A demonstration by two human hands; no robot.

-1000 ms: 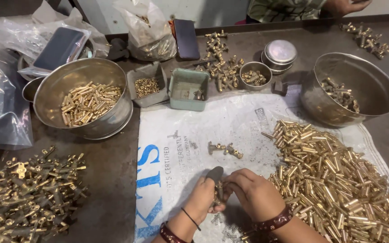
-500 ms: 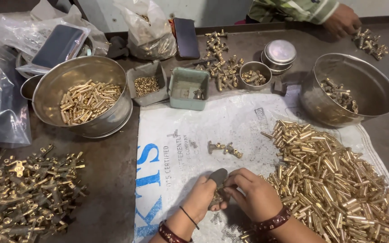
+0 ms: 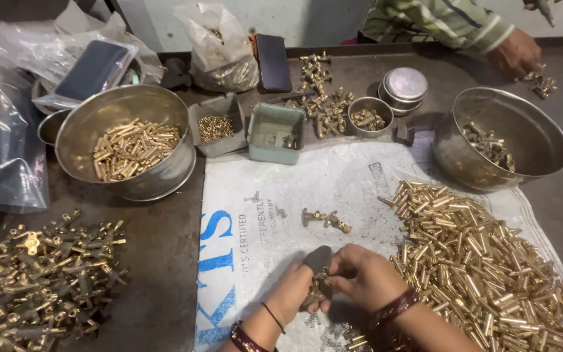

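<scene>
My left hand (image 3: 292, 293) and my right hand (image 3: 365, 279) meet low in the middle over a white woven sack (image 3: 360, 182). Between their fingertips they pinch a small brass fitting (image 3: 321, 277); the left thumb wears a dark cap. Two assembled brass fittings (image 3: 326, 220) lie on the sack just beyond my hands. A large heap of brass tubes (image 3: 483, 261) spreads to the right of my right hand. Small springs (image 3: 324, 332) lie under my wrists.
A steel bowl of brass tubes (image 3: 128, 143) stands at the left, another steel bowl (image 3: 503, 140) at the right. Brass fittings are piled at the lower left (image 3: 40, 280). Small trays (image 3: 275, 130), tins, a phone (image 3: 273, 62) and bags line the back. Another person's hand (image 3: 516, 52) works at the far right.
My hands stay together on the small fitting, shifting slightly. The other person's hand at the back right has moved toward the loose fittings there.
</scene>
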